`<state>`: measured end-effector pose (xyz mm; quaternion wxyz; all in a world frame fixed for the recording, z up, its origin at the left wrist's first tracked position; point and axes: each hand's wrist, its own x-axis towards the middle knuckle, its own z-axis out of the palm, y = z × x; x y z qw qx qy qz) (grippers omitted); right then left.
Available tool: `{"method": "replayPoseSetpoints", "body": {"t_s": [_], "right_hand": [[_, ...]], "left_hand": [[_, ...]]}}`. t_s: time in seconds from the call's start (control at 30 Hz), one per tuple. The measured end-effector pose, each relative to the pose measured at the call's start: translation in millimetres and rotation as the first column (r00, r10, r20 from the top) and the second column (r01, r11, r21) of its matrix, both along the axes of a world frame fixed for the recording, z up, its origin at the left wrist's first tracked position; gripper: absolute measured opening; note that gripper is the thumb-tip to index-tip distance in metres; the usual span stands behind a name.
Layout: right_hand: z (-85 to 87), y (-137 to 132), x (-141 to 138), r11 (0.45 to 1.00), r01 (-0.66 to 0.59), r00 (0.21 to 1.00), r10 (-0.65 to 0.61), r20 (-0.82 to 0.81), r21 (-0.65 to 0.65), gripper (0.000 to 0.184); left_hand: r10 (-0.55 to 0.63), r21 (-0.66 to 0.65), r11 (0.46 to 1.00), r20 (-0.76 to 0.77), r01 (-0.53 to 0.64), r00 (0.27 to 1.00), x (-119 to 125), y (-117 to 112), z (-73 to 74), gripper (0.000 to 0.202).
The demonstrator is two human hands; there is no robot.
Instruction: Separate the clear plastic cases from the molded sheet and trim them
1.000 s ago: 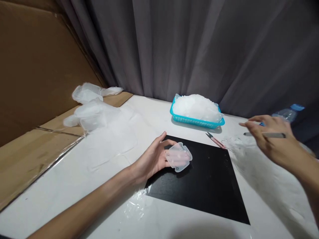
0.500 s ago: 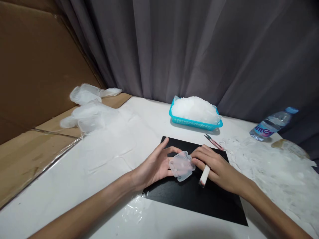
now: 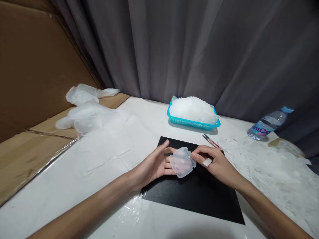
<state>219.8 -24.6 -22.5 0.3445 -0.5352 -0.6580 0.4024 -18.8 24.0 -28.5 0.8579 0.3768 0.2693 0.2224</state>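
Note:
A translucent, notched plastic piece (image 3: 183, 162) with small round marks near its corners is held up over a black mat (image 3: 194, 199). My left hand (image 3: 158, 162) lies behind it, palm up, thumb apart and fingers stretched under the piece. At its right edge, my right hand (image 3: 214, 162) pinches the piece between thumb and fingertip. Tucked in that same hand is a white stick-like tool (image 3: 207, 162), mostly hidden by the fingers. Small thread snips (image 3: 211, 141) with pinkish handles lie at the mat's far edge, just beyond my right hand.
A turquoise basket (image 3: 194, 125) heaped with translucent pieces stands behind the mat. More translucent plastic (image 3: 87, 116) lies at left by cardboard (image 3: 40, 146). On the right are a spread of thin plastic scraps (image 3: 269, 172) and a water bottle (image 3: 270, 124). A grey curtain (image 3: 174, 49) hangs behind.
The plastic piece has been turned and raised slightly. My right hand has rolled so its thumb shows on the piece, and the white tool's dark tip is out of sight.

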Motion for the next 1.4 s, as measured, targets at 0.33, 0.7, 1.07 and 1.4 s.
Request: {"method": "replayPoseSetpoints", "body": {"t_s": [0.33, 0.7, 1.07, 1.4], "right_hand": [[-12.0, 3, -1, 0.995, 0.019, 0.984, -0.037, -0.175, -0.099, 0.026], [-21.1, 3, -7, 0.995, 0.093, 0.982, -0.098, -0.162, -0.037, 0.041], [-22.9, 5, -4, 0.997, 0.070, 0.978, -0.073, -0.197, -0.025, 0.042], [-23.6, -1, -8, 0.994, 0.106, 0.962, -0.105, -0.252, -0.011, 0.045]], "left_hand": [[0.078, 0.157, 0.986, -0.094, -0.062, 0.993, 4, -1, -8.8, 0.032], [0.064, 0.182, 0.983, -0.151, -0.036, 0.987, 5, -2, -6.8, 0.030], [0.036, 0.180, 0.984, -0.155, -0.008, 0.987, 3, 0, -13.0, 0.031], [0.046, 0.211, 0.977, -0.174, -0.009, 0.984, 3, 0, -14.2, 0.031]]}}
